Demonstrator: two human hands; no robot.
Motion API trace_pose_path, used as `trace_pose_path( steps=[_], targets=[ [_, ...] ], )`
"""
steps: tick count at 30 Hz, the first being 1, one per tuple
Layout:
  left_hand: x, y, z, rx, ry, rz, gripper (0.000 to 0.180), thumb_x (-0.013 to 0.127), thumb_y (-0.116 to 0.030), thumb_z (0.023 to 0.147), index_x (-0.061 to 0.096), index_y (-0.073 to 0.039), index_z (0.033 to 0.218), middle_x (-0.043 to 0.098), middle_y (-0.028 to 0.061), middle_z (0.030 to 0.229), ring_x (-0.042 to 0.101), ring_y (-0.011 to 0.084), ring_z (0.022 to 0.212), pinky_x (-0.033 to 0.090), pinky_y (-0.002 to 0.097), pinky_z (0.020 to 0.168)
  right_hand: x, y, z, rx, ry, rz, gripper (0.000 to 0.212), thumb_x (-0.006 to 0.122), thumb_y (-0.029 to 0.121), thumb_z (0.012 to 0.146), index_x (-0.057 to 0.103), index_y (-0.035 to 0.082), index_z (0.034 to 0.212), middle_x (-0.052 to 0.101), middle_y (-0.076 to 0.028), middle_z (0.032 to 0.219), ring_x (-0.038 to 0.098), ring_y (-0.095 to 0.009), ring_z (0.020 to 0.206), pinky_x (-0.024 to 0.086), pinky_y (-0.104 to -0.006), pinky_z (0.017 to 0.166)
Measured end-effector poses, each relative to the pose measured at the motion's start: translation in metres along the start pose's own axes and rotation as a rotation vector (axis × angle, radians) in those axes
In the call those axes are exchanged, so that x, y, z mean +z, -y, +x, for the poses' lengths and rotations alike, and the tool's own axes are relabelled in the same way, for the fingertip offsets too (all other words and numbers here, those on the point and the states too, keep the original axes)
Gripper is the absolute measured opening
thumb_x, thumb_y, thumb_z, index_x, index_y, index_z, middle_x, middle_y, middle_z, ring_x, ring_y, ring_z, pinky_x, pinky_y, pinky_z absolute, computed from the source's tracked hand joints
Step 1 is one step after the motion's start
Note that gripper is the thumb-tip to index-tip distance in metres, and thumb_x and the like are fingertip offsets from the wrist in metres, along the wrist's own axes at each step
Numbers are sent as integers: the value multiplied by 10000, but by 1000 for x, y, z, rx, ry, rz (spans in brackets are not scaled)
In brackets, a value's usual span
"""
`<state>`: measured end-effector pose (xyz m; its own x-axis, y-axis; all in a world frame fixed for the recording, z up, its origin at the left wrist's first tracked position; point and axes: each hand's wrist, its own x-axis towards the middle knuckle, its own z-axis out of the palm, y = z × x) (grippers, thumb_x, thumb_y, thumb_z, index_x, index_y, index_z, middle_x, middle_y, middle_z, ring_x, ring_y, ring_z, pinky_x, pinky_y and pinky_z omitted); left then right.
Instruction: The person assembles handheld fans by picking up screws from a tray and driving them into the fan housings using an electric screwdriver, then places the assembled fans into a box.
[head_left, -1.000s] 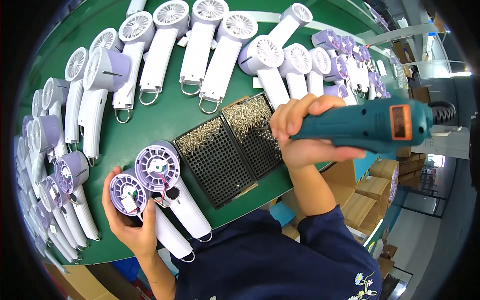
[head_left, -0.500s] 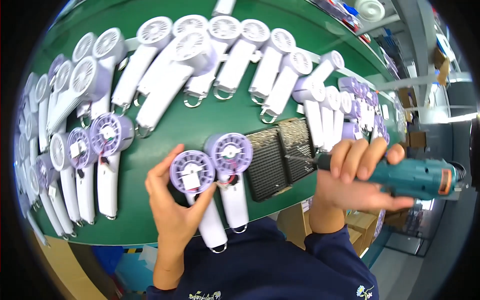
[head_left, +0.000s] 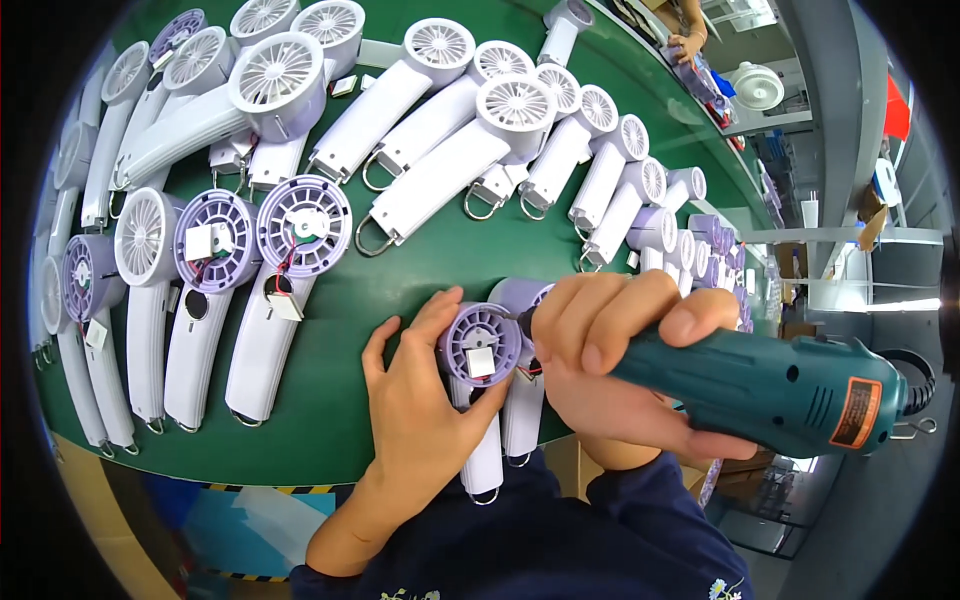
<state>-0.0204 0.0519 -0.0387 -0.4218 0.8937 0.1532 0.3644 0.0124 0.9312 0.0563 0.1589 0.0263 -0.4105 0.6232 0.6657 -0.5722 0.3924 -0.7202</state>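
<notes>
My left hand [head_left: 420, 405] grips the round head of a white and lilac handheld fan [head_left: 483, 450], thumb at its lower right and fingers along its left. The fan's head is uncovered, showing lilac slots, and a small white square piece [head_left: 480, 362] lies on it. My right hand [head_left: 620, 345] is wrapped round a teal electric screwdriver [head_left: 740, 380], held nearly level. Its tip is at the upper right rim of the fan head; whether it touches a screw cannot be seen. Close beside stands a second fan [head_left: 522, 415], partly hidden behind my right hand.
Several white fans with grilles [head_left: 437, 135] lie across the green table [head_left: 330, 400]. To the left are uncovered fans [head_left: 262, 340] with red wires. More lilac parts [head_left: 710, 230] stand at the far right. Another person's hand [head_left: 685, 47] shows at the top right.
My right hand has brought the screwdriver leftward and onto the fan head. My left hand still holds that fan. The view has shifted, and the black screw tray is now hidden.
</notes>
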Motion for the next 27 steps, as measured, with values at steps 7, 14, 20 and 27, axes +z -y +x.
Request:
trace_pose_path(
  steps=[7, 14, 20, 27],
  targets=[
    [0, -2, 4, 14, 19, -34, 603, 811, -121, 687, 460, -17, 1166, 566, 160, 1300, 552, 287, 1208, 276, 488, 1053, -2, -15, -7, 26, 8, -44, 818, 416, 847, 759, 400, 81, 1046, 480, -99, 700, 451, -202, 498, 411, -353, 448],
    [-6, 1, 4, -4, 42, -44, 620, 803, -141, 684, 460, -19, 1186, 583, 151, 1278, 561, 281, 1199, 281, 478, 1047, -1, -30, -6, 65, -27, 72, 706, 504, 766, 796, 413, 93, 989, 463, -75, 564, 422, -175, 381, 339, -298, 323],
    [-2, -6, 4, 1, 20, 14, 653, 837, -166, 642, 444, -28, 1145, 589, 159, 1257, 568, 293, 1187, 264, 493, 1049, -3, -24, -7, 95, -25, 46, 686, 474, 753, 823, 423, 93, 1004, 502, -76, 598, 475, -196, 424, 394, -318, 371],
    [-3, -8, 6, -73, 17, -67, 646, 791, -166, 671, 512, -64, 1244, 573, 136, 1272, 517, 307, 1213, 287, 512, 1048, -12, -24, -11, 168, -16, 245, 660, 636, 604, 826, 513, -10, 1034, 577, -150, 735, 531, -245, 588, 453, -370, 523]
  ],
)
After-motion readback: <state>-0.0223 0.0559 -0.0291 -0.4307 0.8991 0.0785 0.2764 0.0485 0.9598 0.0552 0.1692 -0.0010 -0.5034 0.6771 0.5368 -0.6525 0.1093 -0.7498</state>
